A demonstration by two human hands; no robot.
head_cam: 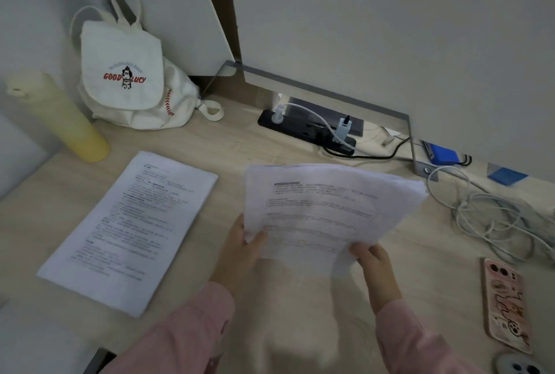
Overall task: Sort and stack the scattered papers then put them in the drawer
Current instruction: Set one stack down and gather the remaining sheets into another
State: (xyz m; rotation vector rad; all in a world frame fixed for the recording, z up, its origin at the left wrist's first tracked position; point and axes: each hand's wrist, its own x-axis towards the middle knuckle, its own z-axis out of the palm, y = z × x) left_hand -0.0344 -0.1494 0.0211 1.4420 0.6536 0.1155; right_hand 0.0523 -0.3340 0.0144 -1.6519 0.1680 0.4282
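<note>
A sheaf of printed white papers (pixel 327 208) is lifted off the desk in the middle of the view, its far edge fanned and uneven. My left hand (pixel 240 247) grips its near left edge, thumb on top. My right hand (pixel 374 262) pinches its near right corner. A second printed stack (pixel 129 229) lies flat on the desk to the left, apart from both hands. No drawer is in view.
A yellow bottle (pixel 63 121) and a white cloth backpack (pixel 132 79) stand at the back left. A black power strip (pixel 306 130) with plugs sits by the wall. Tangled white cables (pixel 498 223) and a pink-cased phone (pixel 507 304) lie to the right.
</note>
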